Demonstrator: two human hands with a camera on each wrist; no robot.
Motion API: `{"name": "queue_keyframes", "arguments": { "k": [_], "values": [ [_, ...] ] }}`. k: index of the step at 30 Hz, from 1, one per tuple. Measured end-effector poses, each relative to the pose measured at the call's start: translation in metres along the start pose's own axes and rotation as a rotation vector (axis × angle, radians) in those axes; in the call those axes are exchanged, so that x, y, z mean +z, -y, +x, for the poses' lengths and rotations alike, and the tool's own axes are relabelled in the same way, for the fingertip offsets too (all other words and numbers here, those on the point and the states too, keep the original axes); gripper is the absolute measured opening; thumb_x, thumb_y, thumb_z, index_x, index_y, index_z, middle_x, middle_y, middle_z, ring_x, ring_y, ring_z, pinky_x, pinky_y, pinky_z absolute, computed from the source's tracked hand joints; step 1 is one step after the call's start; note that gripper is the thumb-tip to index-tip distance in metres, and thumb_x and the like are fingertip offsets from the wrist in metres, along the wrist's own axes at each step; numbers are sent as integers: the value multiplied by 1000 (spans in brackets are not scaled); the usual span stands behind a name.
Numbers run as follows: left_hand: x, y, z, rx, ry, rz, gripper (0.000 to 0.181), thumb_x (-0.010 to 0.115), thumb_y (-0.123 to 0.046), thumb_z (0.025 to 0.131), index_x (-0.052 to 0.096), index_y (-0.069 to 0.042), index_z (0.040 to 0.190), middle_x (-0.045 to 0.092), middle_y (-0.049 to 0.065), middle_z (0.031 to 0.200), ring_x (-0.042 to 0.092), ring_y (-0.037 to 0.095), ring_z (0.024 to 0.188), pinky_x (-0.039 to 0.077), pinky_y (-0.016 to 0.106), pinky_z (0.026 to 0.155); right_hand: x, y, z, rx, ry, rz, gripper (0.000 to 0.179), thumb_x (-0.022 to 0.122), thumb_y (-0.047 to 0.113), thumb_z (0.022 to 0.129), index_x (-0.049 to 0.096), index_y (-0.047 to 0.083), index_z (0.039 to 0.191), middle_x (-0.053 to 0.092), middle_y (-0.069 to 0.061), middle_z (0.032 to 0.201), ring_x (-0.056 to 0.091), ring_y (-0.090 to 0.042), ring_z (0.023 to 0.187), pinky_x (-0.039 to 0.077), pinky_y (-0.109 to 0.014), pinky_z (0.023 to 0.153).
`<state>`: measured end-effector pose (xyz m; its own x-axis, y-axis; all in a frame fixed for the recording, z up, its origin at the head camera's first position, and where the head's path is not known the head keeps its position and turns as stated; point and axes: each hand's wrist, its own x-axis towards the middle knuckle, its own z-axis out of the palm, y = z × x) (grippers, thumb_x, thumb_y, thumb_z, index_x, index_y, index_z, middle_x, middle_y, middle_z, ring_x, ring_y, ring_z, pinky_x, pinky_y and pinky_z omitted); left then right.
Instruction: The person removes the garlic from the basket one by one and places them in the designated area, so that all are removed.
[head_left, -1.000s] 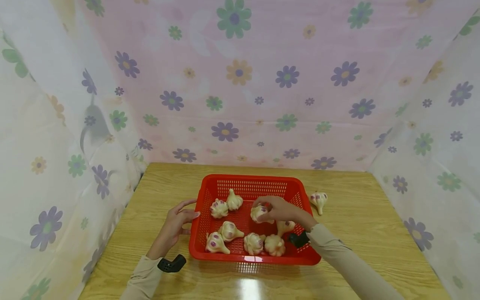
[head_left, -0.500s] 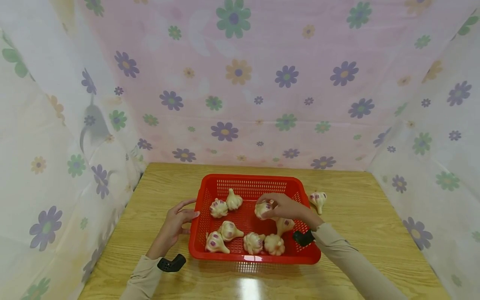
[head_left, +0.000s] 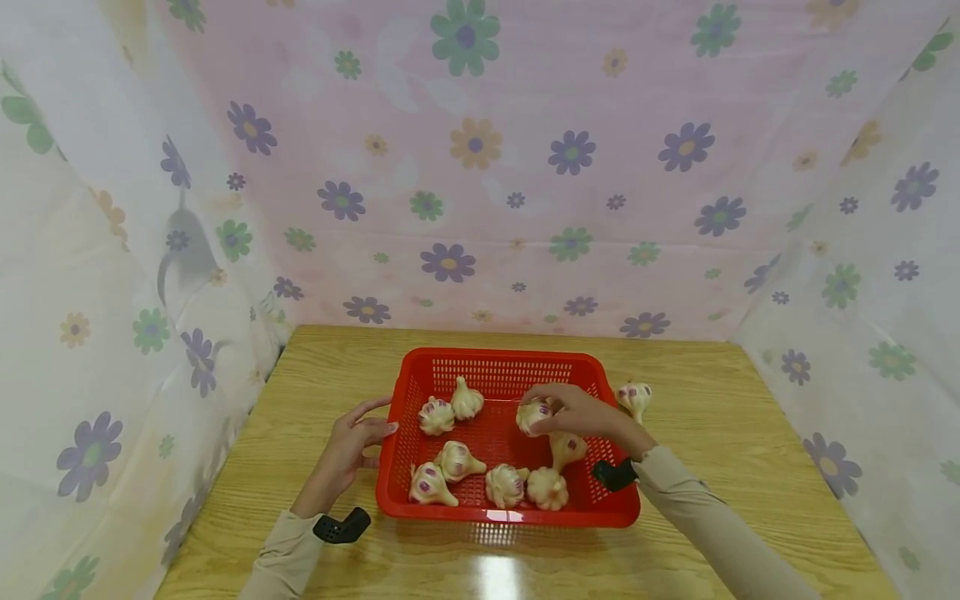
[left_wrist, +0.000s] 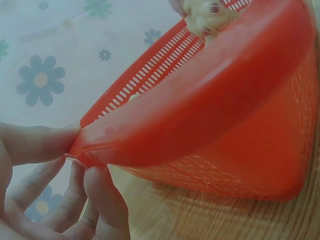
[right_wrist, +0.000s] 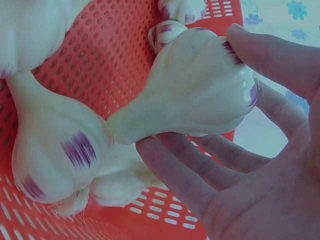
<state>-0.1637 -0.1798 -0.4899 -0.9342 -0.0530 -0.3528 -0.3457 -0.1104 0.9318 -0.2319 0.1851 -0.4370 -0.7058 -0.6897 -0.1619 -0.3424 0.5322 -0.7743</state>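
left hand point(head_left: 348, 450) grips the red basket point(head_left: 570, 518) by its left rim, thumb above, fingers below. right hand point(head_left: 583, 412) holds a garlic bulb point(head_left: 532, 417) between thumb and fingers, over the basket's right half. seven others inside (one loose bulb point(head_left: 635, 398) on the wooden table point(head_left: 720, 433), just beside).

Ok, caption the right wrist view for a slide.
Fingers hold one garlic bulb near others in a red basket.
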Motion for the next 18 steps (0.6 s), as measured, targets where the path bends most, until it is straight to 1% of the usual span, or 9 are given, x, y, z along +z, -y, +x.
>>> {"name": "queue_keyframes", "arguments": {
  "k": [6,11,14,18],
  "values": [
    [-1,0,-1,5,15,-13,51,70,-13,82,55,-19,130,64,14,107,64,26,82,55,43,58,-5,1,-4,0,-26,-5,36,68,24,88,60,11,120,58,-4,116,55,-23,93,48,-38,78],
    [-2,0,-1,16,38,-18,53,70,-14,83,53,-16,133,63,15,108,64,25,82,55,42,59,-10,2,-8,-16,-28,-31,36,66,25,89,59,11,122,57,-5,119,54,-24,91,47,-38,75],
    [-2,1,-1,17,41,-21,53,70,-14,83,52,-15,133,63,15,108,64,25,83,55,41,58,-13,2,-11,-25,-35,-41,37,65,26,90,58,11,123,57,-5,120,54,-24,89,47,-38,74],
    [-2,1,0,6,32,-20,51,70,-14,83,54,-17,132,64,13,107,63,25,83,55,40,57,-15,2,-15,-18,-47,-29,38,65,27,90,58,12,123,56,-6,122,54,-25,94,47,-38,75]
  ]
}}
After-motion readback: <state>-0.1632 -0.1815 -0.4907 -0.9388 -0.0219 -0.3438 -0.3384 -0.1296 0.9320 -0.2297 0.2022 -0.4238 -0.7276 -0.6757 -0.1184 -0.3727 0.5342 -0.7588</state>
